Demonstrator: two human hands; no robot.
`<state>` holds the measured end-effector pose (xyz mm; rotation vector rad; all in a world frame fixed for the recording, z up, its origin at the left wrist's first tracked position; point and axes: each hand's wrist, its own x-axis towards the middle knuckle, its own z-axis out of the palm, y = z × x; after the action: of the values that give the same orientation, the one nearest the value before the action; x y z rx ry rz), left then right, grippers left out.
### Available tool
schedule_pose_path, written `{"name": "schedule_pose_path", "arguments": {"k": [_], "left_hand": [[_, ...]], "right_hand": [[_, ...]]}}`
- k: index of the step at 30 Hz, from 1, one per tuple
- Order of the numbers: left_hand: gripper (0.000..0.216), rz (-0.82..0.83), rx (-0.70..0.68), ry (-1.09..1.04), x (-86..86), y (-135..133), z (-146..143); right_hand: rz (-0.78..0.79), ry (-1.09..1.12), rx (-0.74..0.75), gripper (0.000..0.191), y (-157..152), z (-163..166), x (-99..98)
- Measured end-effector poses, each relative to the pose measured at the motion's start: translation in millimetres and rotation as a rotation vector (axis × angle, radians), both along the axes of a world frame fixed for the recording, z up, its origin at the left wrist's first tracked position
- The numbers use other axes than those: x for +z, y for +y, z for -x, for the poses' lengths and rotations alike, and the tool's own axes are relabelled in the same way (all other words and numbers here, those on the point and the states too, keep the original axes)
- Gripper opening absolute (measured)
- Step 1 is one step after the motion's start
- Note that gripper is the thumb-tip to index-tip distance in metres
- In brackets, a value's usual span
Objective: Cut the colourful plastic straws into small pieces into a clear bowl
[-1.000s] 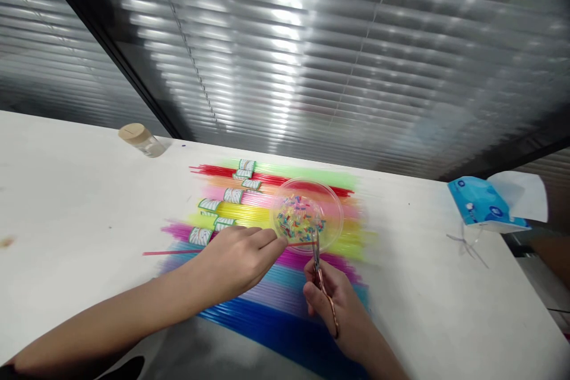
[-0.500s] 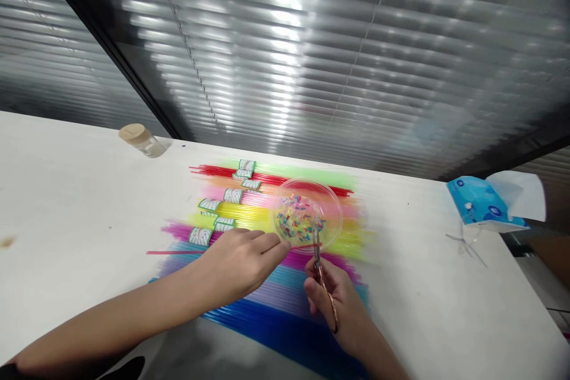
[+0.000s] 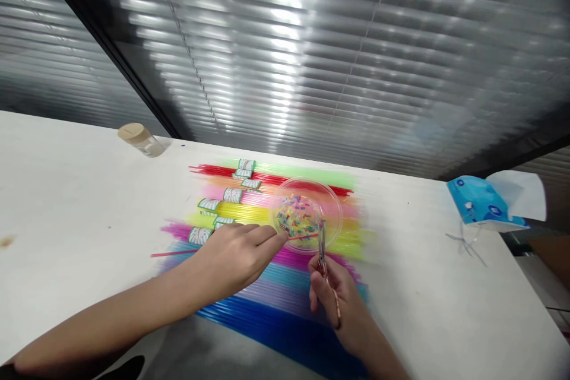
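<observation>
My left hand (image 3: 249,252) pinches a thin red plastic straw (image 3: 303,237), whose tail sticks out behind the wrist to the left. The straw's front end reaches over a clear round bowl (image 3: 337,217). Inside the bowl lie many short cut pieces (image 3: 297,214) in mixed colours. With its fingers through the handles, my right hand (image 3: 332,294) grips copper-handled scissors (image 3: 322,249). Their blades point up over the bowl's near right side, at the straw's end. Whether the blades touch the straw I cannot tell.
Bundles of coloured straws lie side by side under the bowl, from red straws (image 3: 209,170) at the back to blue straws (image 3: 276,332) in front, several with paper bands. A lidded jar (image 3: 141,139) stands back left. A blue tissue pack (image 3: 483,202) and twist ties (image 3: 465,243) lie right.
The scissors have shifted slightly right and turned more upright. The straw's front end has risen a little over the bowl, and its tail has moved slightly right.
</observation>
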<state>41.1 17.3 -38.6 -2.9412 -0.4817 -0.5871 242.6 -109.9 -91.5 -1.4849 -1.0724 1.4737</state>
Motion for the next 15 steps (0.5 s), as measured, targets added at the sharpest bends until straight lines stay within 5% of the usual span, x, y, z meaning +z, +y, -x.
{"name": "schedule_pose_path", "arguments": {"k": [15], "left_hand": [[0.026, 0.046, -0.047, 0.026, -5.3, -3.8, -0.4]], "right_hand": [[-0.018, -0.031, 0.058, 0.059, 1.1, -1.4, 1.3]]}}
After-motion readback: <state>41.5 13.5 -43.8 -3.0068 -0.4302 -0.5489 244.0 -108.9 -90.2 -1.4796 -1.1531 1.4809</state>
